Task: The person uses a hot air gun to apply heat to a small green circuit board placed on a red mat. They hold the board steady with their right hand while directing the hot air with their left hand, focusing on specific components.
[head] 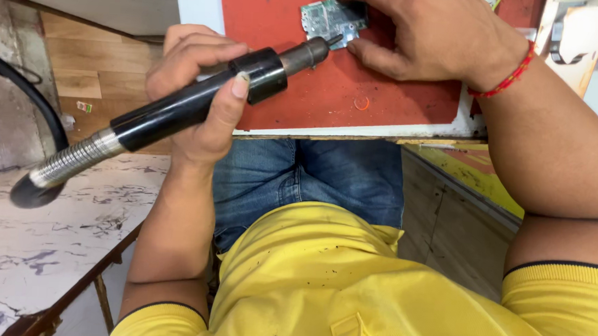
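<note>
Black rotary handpiece (192, 103) in left hand (196, 92) | tip on greenish circuit board (330, 19)

Stained white bench (45, 242), wooden floor (77, 64), yellow-edged board (471, 175).

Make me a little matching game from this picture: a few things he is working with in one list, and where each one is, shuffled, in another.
Things:
1. Black rotary handpiece
2. Small green circuit board
3. Red thread bracelet
4. Red work mat

Places:
A. Around the right wrist
B. Gripped in the left hand
C. Lying on top of the bench, under the board
D. Pinned under the right hand fingers, at the tool tip

Pairs: 1-B, 2-D, 3-A, 4-C
</note>
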The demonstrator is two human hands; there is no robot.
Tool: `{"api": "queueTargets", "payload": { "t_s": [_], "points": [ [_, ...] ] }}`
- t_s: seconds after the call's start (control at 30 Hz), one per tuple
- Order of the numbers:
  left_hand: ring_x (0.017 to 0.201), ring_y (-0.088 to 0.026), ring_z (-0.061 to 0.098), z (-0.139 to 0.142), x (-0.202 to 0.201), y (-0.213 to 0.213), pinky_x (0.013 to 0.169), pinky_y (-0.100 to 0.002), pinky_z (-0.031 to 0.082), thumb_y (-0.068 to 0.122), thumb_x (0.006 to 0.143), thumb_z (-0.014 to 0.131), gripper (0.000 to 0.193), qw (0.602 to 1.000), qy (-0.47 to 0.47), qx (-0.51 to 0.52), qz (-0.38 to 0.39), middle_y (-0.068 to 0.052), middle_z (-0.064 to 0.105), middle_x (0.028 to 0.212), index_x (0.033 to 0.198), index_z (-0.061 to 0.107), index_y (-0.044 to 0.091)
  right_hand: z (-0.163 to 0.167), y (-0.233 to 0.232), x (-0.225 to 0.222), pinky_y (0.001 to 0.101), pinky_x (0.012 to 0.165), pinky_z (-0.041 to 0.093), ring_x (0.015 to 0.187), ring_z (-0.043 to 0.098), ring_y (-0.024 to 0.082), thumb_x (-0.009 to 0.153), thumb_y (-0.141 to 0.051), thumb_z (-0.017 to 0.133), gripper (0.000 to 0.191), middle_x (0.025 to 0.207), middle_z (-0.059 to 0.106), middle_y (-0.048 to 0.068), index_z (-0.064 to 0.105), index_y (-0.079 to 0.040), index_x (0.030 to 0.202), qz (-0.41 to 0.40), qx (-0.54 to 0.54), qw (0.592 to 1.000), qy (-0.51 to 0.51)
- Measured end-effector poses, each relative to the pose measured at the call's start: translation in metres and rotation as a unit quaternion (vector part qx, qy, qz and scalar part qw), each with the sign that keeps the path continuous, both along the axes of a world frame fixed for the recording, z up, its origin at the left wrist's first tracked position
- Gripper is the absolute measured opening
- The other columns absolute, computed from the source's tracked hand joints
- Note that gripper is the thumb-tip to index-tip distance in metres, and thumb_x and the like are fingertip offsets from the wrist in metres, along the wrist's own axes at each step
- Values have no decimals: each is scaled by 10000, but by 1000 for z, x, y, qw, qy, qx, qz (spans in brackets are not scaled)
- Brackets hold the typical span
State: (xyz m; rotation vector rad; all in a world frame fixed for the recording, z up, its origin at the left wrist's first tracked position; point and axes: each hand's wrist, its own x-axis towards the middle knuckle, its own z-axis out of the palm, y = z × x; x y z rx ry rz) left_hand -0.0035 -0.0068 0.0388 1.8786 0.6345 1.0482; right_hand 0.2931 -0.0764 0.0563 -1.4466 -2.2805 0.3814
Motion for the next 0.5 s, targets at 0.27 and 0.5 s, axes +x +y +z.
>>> {"api": "queueTargets", "payload": {
  "t_s": [0.27, 0.5],
  "points": [
    [1006, -225, 632, -9, -5, 0, 890, -335, 507, 341, 1012, 684, 355, 1000, -1, -10, 21, -124, 707, 1020, 1111, 674, 0, -2, -1, -2, 413, 659, 542, 754, 659, 341, 869, -178, 765, 469, 925, 671, 199, 638, 13, 1278, -4, -27, 1000, 7],
    [996, -219, 624, -8, -7, 1, 903, -330, 509, 306, 958, 718, 343, 999, 2, 15, -38, -118, 708, 1010, 1119, 678, 6, 11, 3, -9, 405, 707, 554, 803, 674, 336, 862, -191, 756, 481, 984, 688, 185, 645, -15, 1296, 28, -40, 998, 34]
  ]
}}
